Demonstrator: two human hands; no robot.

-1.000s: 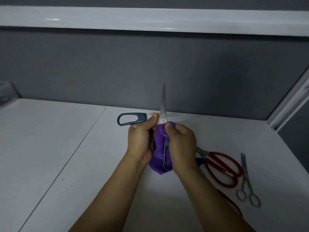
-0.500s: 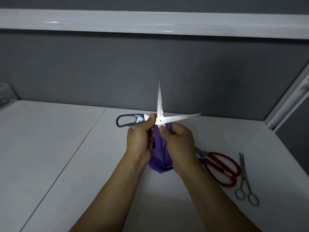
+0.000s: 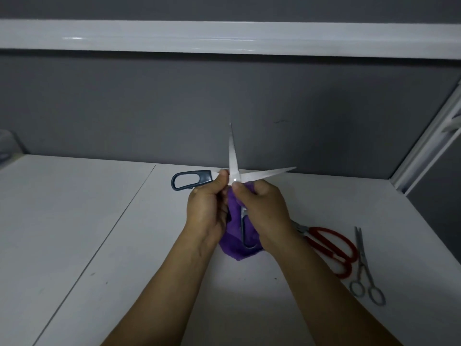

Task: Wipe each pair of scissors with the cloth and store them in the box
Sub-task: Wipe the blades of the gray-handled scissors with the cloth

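Grey-handled scissors [image 3: 233, 161] are held above the white table with the blades spread wide, one pointing up and one to the right. My left hand [image 3: 208, 208] grips them by the pivot, beside the grey handle loop that sticks out left. My right hand [image 3: 262, 211] holds a purple cloth [image 3: 235, 245] bunched against the scissors just under the pivot; the second handle loop hangs down in front of the cloth. Red-handled scissors [image 3: 331, 248] and small all-metal scissors [image 3: 364, 268] lie on the table at the right. No box is in view.
The white table [image 3: 99, 233] has a seam running diagonally on the left. A grey wall with a white rail [image 3: 224, 36] stands behind, and a white frame post [image 3: 424, 146] rises at the right. Something pale is cut off at the far left edge [image 3: 5, 148].
The second blade, hidden one second ago, now shows spread out to the right. The scissors and both hands shifted slightly left and up.
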